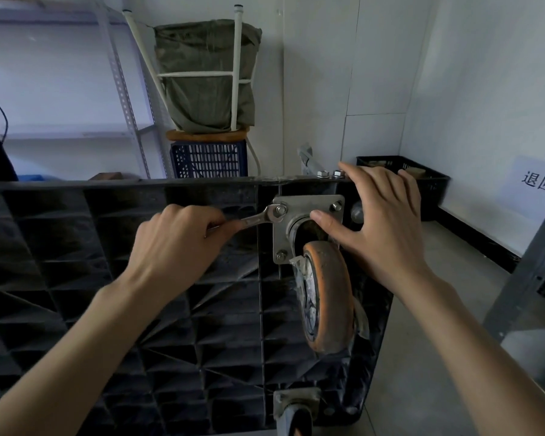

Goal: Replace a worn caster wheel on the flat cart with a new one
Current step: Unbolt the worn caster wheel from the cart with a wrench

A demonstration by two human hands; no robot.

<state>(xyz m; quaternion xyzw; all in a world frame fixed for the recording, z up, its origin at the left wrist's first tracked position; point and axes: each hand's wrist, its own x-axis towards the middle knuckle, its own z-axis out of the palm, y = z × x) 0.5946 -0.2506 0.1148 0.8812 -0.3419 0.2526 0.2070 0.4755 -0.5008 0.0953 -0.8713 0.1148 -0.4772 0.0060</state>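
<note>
Caster wheel (328, 297), orange tread, grubby & worn, sits at the far right corner of the flat cart (123, 278), which is turned so its ribbed black underside faces the camera. Its steel mounting plate (280, 234) is bolted on w/ nuts at the corners; three show, the fourth is hidden by the right hand. Left hand (177, 243) has its grip curled round the handle of an open-end wrench (258, 218), wrench head seated on the upper-left nut (280, 210). Right hand (381, 215) lies spread and relaxed, holding nothing: fingers over the cart edge, thumb pressing the swivel housing by the plate. Step in hand looks like loosening that nut, so removal is prob. only starting. To do it well: keep the wrench head fully home & square on the flats, else it may slip and round them; pull in a steady arc, not jerks; brace the plate w/ the right hand so the caster doesn't swing; mind knuckles near the ribs. A second caster (296, 410) shows at the bottom edge. Blue crate (208, 160) & stool behind.
</note>
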